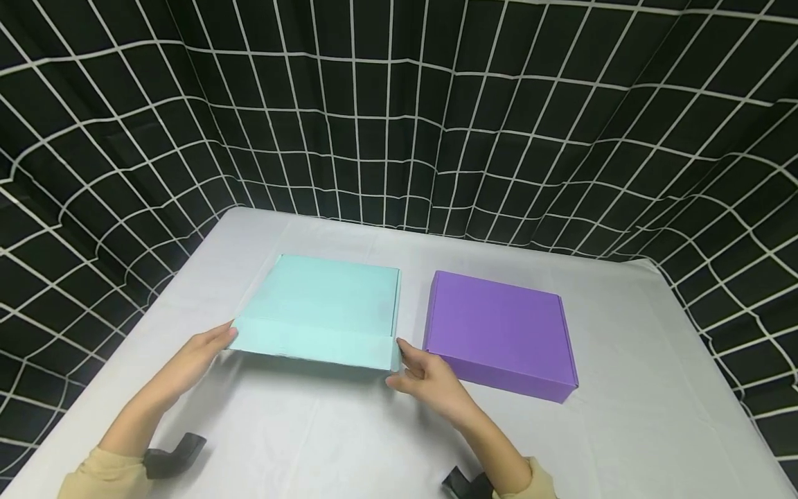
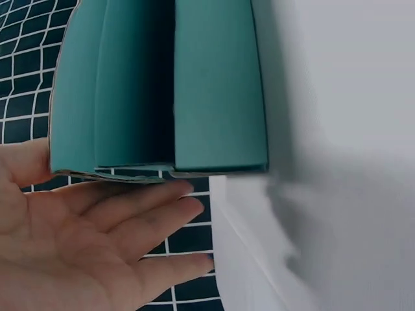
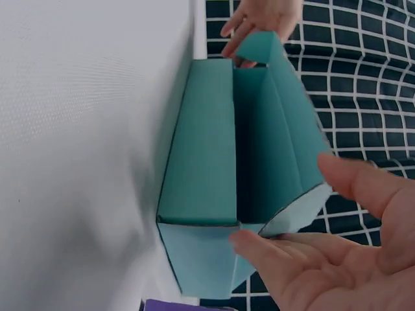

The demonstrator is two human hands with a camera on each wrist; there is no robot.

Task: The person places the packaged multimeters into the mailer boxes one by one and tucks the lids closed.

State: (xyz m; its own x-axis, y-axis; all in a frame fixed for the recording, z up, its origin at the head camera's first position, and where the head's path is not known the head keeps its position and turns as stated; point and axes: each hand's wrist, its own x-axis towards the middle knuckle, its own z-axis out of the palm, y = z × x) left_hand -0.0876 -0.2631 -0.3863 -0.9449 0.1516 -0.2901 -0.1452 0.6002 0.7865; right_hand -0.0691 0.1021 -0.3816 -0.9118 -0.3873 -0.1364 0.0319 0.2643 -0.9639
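A mint-green cardboard box [image 1: 330, 291] lies on the table with its lid partly raised at the front. The lid's front flap [image 1: 312, 344] hangs forward, and a dark gap shows between lid and front wall [image 2: 220, 91]. My left hand [image 1: 198, 355] holds the lid's left front corner, thumb at the flap edge and fingers along the side. At the right front corner, my right hand [image 1: 435, 381] pinches the lid between thumb and fingers, beside the small side flap [image 3: 298, 210]. The inside of the box is too dark to tell what it holds.
A closed purple box [image 1: 501, 326] stands just right of the mint one, close to my right hand. White cloth covers the table [image 1: 642, 388]. Black curtains [image 1: 386, 104] with a white grid surround its back and sides.
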